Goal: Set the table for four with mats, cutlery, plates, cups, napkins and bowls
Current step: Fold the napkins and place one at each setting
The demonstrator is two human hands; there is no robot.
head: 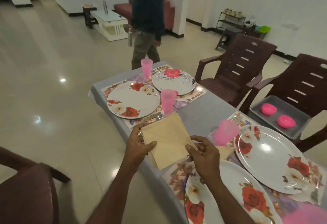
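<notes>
Both of my hands hold a folded beige napkin (pixel 166 140) above the table's left edge. My left hand (pixel 138 146) grips its left side with the thumb on top. My right hand (pixel 203 154) pinches its lower right corner. Floral mats carry four plates: a rose plate (pixel 132 100) at far left, a pink-flower plate (pixel 174 82) behind it, a rose plate (pixel 270 158) at right and another (pixel 230 197) nearest me. Pink cups (pixel 168 100) (pixel 146 68) (pixel 226 133) stand by the plates. A spoon (pixel 159 117) lies beside the far left plate. Another beige napkin (pixel 223 150) lies behind my right hand.
A grey tray (pixel 276 105) with two pink bowls (pixel 269 109) (pixel 286 121) sits on a brown chair (pixel 300 89) at right. A second brown chair (pixel 235 68) stands behind it, a third (pixel 28 193) at near left. A person (pixel 146 20) carrying a bottle walks beyond the table.
</notes>
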